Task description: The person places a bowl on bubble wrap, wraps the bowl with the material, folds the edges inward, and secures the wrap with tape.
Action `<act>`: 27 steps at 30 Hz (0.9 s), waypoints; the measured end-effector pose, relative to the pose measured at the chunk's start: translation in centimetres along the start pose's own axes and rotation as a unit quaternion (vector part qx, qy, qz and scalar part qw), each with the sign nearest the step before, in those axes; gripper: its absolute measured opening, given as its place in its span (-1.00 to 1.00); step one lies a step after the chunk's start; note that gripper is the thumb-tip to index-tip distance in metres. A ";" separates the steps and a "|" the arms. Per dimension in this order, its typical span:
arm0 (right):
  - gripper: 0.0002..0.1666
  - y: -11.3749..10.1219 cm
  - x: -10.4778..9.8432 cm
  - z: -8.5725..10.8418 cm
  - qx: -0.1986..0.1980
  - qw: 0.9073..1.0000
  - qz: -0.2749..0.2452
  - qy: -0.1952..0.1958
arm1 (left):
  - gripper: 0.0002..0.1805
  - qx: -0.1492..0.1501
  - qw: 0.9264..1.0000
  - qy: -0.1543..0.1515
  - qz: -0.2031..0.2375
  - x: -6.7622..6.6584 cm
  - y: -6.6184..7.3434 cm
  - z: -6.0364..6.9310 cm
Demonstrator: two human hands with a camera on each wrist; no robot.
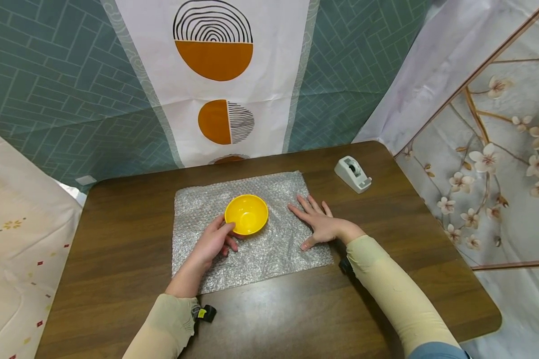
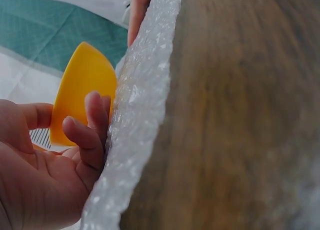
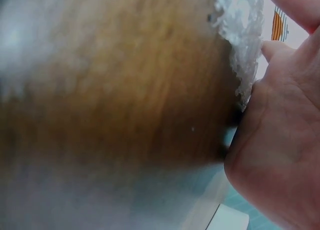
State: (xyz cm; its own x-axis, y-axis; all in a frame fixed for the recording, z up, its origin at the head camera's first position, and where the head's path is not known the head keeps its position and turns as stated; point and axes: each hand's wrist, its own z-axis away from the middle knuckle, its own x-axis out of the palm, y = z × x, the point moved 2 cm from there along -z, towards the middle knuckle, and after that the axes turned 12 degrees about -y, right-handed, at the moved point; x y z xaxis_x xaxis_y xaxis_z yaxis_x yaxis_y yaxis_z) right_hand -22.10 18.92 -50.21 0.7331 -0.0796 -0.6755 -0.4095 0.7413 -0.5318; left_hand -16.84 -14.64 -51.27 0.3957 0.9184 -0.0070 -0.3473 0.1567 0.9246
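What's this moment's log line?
left hand: holds yellow bowl | right hand: spread at bubble wrap's right edge | tape dispenser: on table

One yellow bowl (image 1: 250, 217), one sheet of bubble wrap (image 1: 269, 259), one white tape dispenser (image 1: 354, 175), one desk (image 1: 117, 239). One left grip (image 1: 213, 243) and one right grip (image 1: 318, 224): two in all, with two pale sleeves (image 1: 397, 291) and two black wrist devices (image 1: 209, 313). On the far cloth (image 1: 276, 50), two whole round motifs (image 1: 213, 60) and part of a third.
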 end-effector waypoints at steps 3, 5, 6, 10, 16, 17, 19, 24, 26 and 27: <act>0.49 0.0 -0.1 0.0 -0.002 1.000 -0.002 0.001 | -0.38 -0.003 1.000 0.004 0.004 -0.1 0.0 0.1; 0.49 0.0 -0.1 -0.1 -0.002 1.000 -0.003 0.001 | -0.33 -0.006 1.000 0.006 0.005 -0.2 0.0 0.1; 0.49 0.0 -0.1 -0.1 -0.003 1.000 -0.003 0.001 | -0.30 -0.008 1.000 0.007 0.005 -0.2 0.0 0.2; 0.50 0.1 -0.1 -0.1 -0.009 1.000 -0.003 0.002 | -0.23 -0.015 1.000 0.008 0.009 -0.2 0.0 0.3; 0.49 0.2 -0.1 -0.1 -0.021 1.000 -0.013 0.006 | -0.20 -0.028 0.999 0.027 0.006 -0.4 0.7 1.6; 0.49 0.2 -0.1 0.0 -0.019 1.000 -0.011 0.004 | -0.20 -0.026 0.999 0.032 0.001 -0.6 0.9 1.9; 0.49 0.2 0.0 0.1 -0.013 1.000 -0.009 0.004 | -0.21 -0.017 0.999 0.043 -0.020 -1.0 1.2 2.3; 0.47 0.3 0.0 0.3 -0.011 1.000 -0.009 0.012 | -0.23 0.005 0.988 0.082 -0.128 -2.6 1.8 3.3; 0.46 0.4 0.1 0.3 -0.015 1.000 -0.008 0.016 | -0.24 0.014 0.979 0.091 -0.183 -3.4 1.8 3.6; 0.45 0.4 0.1 0.3 -0.017 1.000 -0.008 0.017 | -0.25 0.021 0.972 0.090 -0.215 -3.8 1.7 3.6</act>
State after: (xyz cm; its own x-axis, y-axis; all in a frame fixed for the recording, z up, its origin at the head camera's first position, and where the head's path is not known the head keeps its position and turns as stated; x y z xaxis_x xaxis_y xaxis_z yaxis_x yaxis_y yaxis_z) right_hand -22.01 19.38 -50.31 0.7203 -0.1146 -0.6841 -0.4171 0.7164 -0.5592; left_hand -15.84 -19.15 -48.26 0.3398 0.8208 -0.4591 -0.1472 0.5285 0.8361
